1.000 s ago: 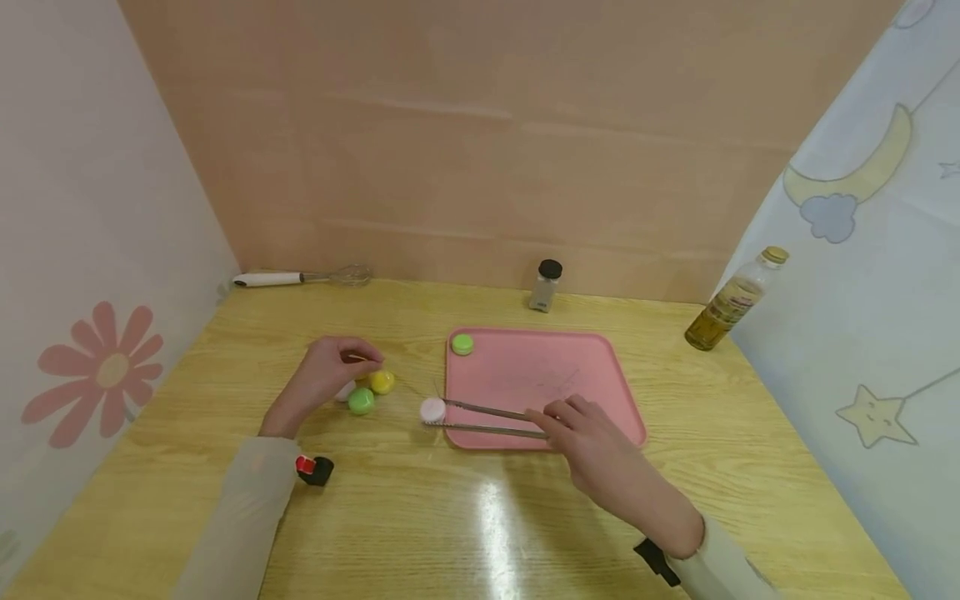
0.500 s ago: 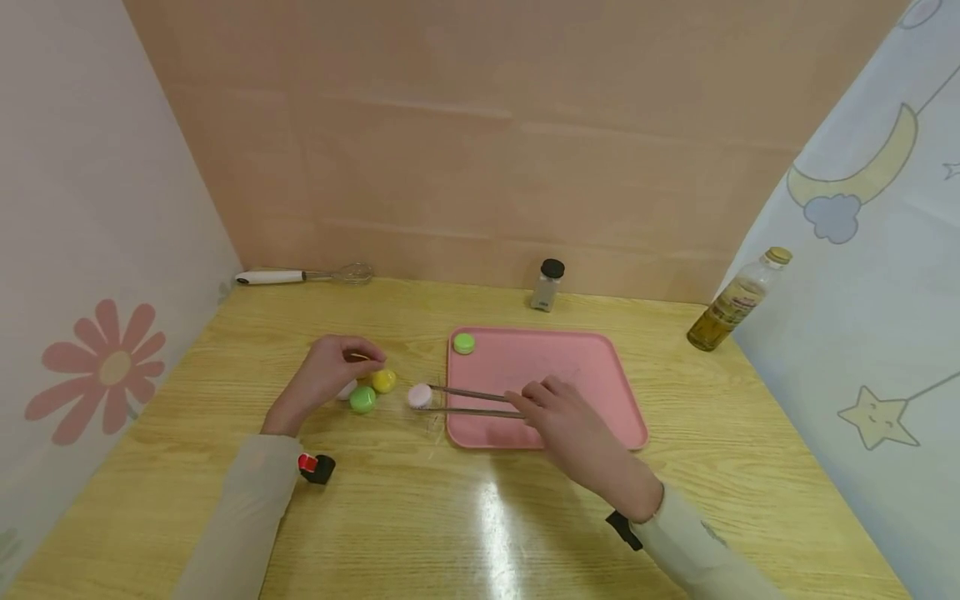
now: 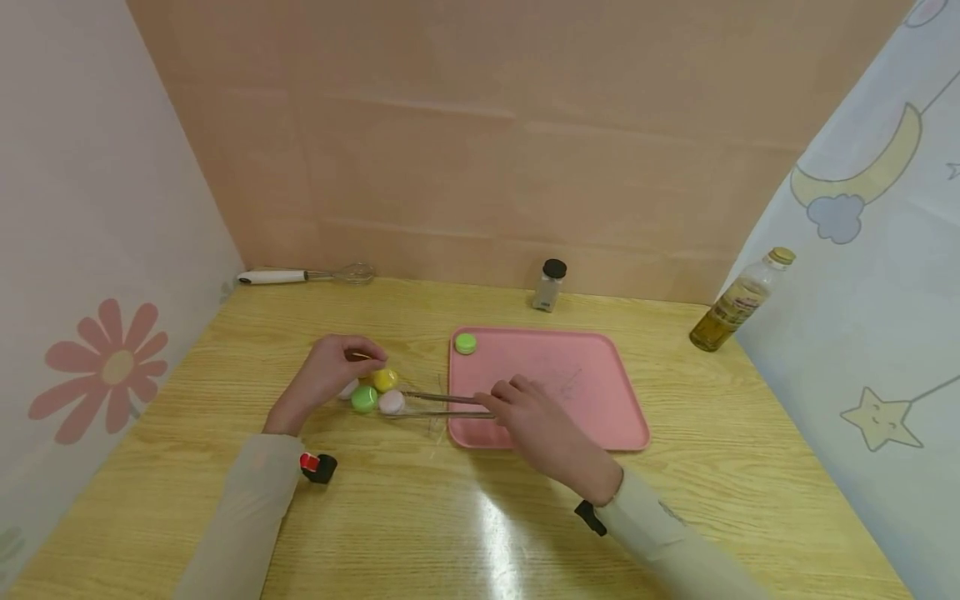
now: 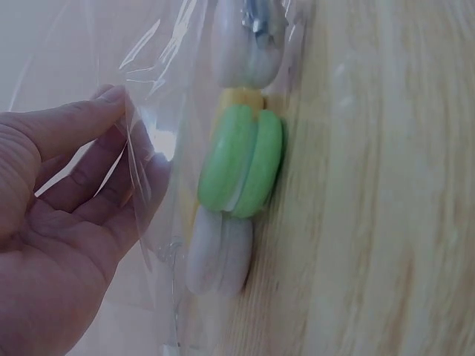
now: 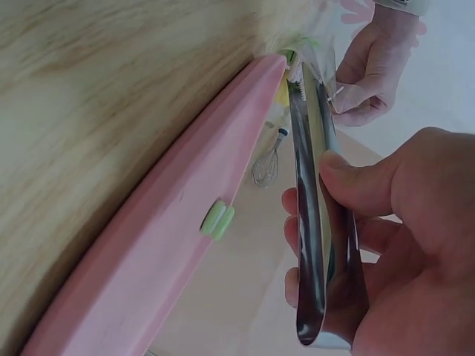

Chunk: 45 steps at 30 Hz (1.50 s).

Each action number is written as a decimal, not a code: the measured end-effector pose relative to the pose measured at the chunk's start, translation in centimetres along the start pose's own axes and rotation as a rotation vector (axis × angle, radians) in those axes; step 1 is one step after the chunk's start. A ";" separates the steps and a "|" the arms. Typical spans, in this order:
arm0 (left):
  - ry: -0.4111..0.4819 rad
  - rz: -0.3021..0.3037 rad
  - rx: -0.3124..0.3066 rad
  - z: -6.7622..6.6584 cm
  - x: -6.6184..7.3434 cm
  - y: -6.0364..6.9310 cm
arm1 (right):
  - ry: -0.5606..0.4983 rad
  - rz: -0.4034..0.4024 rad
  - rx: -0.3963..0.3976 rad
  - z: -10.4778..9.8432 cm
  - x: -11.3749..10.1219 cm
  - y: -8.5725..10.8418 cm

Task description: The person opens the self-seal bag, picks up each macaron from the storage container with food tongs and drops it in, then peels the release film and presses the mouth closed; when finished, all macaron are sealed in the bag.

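Tongs (image 3: 442, 397) and one pink macaron (image 3: 392, 402) further left; two green macarons (image 3: 364, 399)

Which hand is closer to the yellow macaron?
Left. The left hand pinches clear plastic right by the yellow macaron. The right hand is farther away, over the pink tray, holding metal tongs.

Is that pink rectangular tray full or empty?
Neither: the tray holds one round green macaron in its far left corner; the right hand hides part of the rest.
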<state>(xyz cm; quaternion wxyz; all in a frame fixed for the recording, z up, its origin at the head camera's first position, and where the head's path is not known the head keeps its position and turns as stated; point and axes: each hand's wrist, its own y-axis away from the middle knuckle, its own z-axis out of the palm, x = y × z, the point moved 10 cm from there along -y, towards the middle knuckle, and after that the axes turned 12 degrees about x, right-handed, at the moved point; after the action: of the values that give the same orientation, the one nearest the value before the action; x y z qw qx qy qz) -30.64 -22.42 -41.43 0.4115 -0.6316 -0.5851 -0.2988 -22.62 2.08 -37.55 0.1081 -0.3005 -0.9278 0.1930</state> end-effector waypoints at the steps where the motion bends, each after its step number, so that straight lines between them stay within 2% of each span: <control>1: -0.003 0.004 -0.001 0.0 0.0 0.0 | -0.006 0.003 -0.003 0.1 0.0 -0.1; 12: 0.016 0.000 -0.004 0.3 0.0 -0.1 | 0.010 -0.014 -0.022 0.7 -0.4 -0.1; 18: -0.004 -0.016 0.003 0.2 -0.2 0.0 | 0.013 -0.027 0.001 0.4 -0.4 0.2; 24: 0.003 -0.006 0.003 0.1 0.0 0.1 | 0.006 -0.016 0.022 -0.5 0.2 1.0; 28: 0.001 -0.013 0.003 0.1 0.0 0.0 | -0.002 0.001 0.053 -1.7 0.9 1.9; 35: -0.008 -0.012 0.003 0.1 0.1 -0.1 | -0.030 0.040 0.180 -5.5 2.9 3.7; 40: -0.019 -0.005 0.002 0.1 0.0 -0.2 | -0.006 0.106 0.183 -6.6 5.1 4.9; 45: -0.033 -0.005 0.004 0.1 -0.1 -0.2 | -0.003 0.169 0.162 -6.3 7.1 5.8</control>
<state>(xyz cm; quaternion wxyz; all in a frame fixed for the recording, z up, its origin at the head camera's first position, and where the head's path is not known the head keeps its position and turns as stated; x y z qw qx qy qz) -30.85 -22.36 -41.56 0.4022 -0.6344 -0.5939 -0.2881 -23.31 12.47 -33.74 0.1140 -0.3674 -0.8807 0.2763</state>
